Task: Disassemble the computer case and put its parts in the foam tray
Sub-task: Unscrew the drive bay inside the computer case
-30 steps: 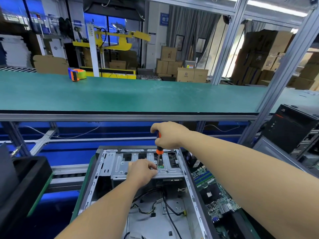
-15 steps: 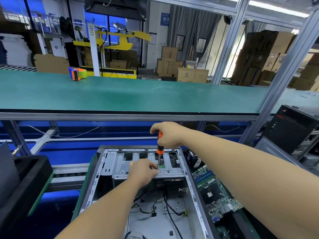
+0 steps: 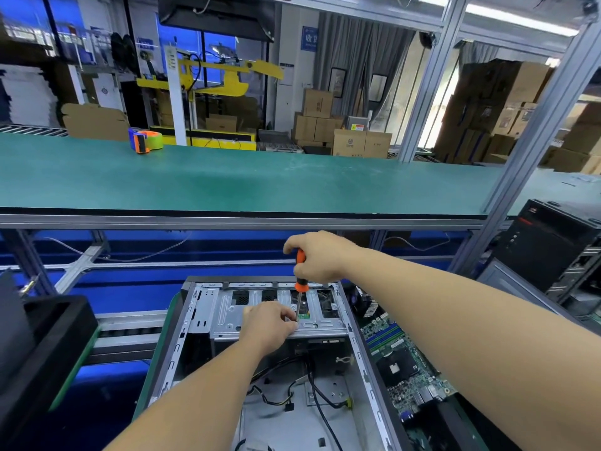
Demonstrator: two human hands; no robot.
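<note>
Nothing has visibly moved since half a second ago. Left hand (image 3: 271, 325) rests on the drive cage (image 3: 260, 307) of the open case (image 3: 364, 369), fingertips pinching beside the screwdriver (image 3: 300, 284) tip, probably steadying it. Right hand (image 3: 320, 257) grips the handle upright; motherboard (image 3: 403, 362) lies just right.

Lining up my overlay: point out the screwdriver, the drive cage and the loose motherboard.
screwdriver (image 3: 301, 284): head view, lower orange handle.
drive cage (image 3: 227, 309): head view, bare metal top plate.
motherboard (image 3: 398, 366): head view, dark square near its middle.
</note>
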